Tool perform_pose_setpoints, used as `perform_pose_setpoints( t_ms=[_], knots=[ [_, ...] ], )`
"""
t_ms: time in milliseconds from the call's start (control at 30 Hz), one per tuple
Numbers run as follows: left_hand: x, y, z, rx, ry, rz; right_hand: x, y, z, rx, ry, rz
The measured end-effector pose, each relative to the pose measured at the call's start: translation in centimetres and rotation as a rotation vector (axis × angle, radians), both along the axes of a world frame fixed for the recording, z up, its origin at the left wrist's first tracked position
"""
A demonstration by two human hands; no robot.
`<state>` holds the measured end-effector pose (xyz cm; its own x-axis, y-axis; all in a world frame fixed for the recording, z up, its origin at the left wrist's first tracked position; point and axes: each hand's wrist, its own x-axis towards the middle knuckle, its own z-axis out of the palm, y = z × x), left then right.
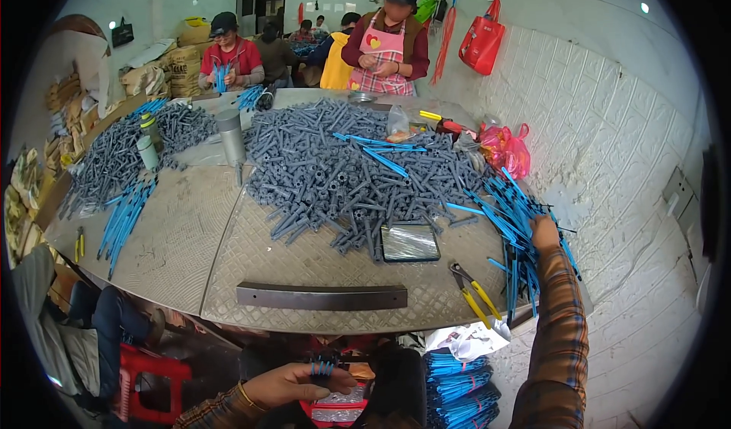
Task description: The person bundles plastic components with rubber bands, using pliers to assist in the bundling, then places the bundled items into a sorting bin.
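Head view: right hand [545, 232] closed on blue rods [509, 223] at counter [304, 265] edge, left hand [293, 384] pinching small blue bundle [322, 368] below. Risk: loose rods sliding off edge; pliers [474, 292] nr overhang.

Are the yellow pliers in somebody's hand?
No. The yellow-handled pliers lie on the table, apart from the right hand.
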<state>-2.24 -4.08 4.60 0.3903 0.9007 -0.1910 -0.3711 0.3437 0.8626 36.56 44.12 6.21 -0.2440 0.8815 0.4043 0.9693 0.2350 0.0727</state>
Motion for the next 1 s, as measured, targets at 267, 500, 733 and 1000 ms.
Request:
perform_pose_setpoints(
  t_ms=[267,500,733,1000],
  knots=[
    [-0.2,-1.8,-0.9,0.017,-0.139,0.256,-2.6,-7.9,6.3,0.205,0.253,0.107],
    [1.3,-1.9,-0.8,0.047,-0.211,0.443,0.5,-15.0,9.7,0.137,0.227,0.179],
    [2.5,-0.5,-0.2,0.108,-0.35,0.7,-3.0,-21.7,7.3,0.106,0.523,0.327],
    [5.3,2.9,1.1,0.194,-0.323,0.789,-6.6,-18.3,4.8,-0.053,0.743,0.329]
  ],
)
